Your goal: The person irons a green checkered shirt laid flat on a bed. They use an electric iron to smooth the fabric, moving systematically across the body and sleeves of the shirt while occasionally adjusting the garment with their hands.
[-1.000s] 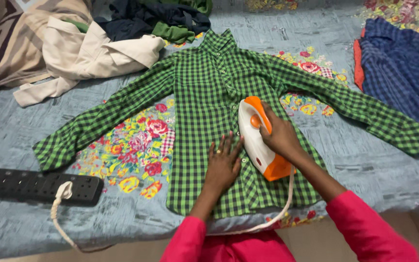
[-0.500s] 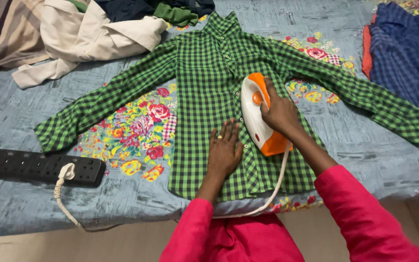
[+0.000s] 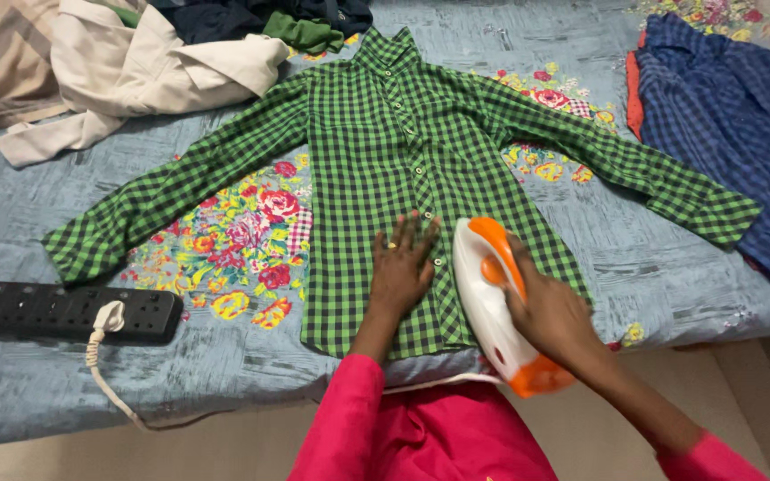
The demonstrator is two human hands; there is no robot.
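Observation:
A green and black checked shirt (image 3: pixel 376 151) lies spread flat on a grey-blue flowered bed sheet (image 3: pixel 37 223), buttons up, sleeves out to both sides. My left hand (image 3: pixel 400 264) rests flat with fingers apart on the shirt's lower front, beside the button line. My right hand (image 3: pixel 550 313) grips the orange handle of a white and orange iron (image 3: pixel 492 303). The iron sits on the shirt's lower right hem, its rear end over the bed edge. Its white cord (image 3: pixel 430 385) runs along the bed edge under my arms.
A black power strip (image 3: pixel 55 310) with a white plug and cord (image 3: pixel 104 325) lies at the left. A pile of cream, dark and green clothes (image 3: pixel 162 53) sits at the back left. Blue checked cloth (image 3: pixel 733 116) lies at the right.
My right hand has drawn the iron back from the shirt's middle down to the lower right hem. The left hand stayed flat on the shirt.

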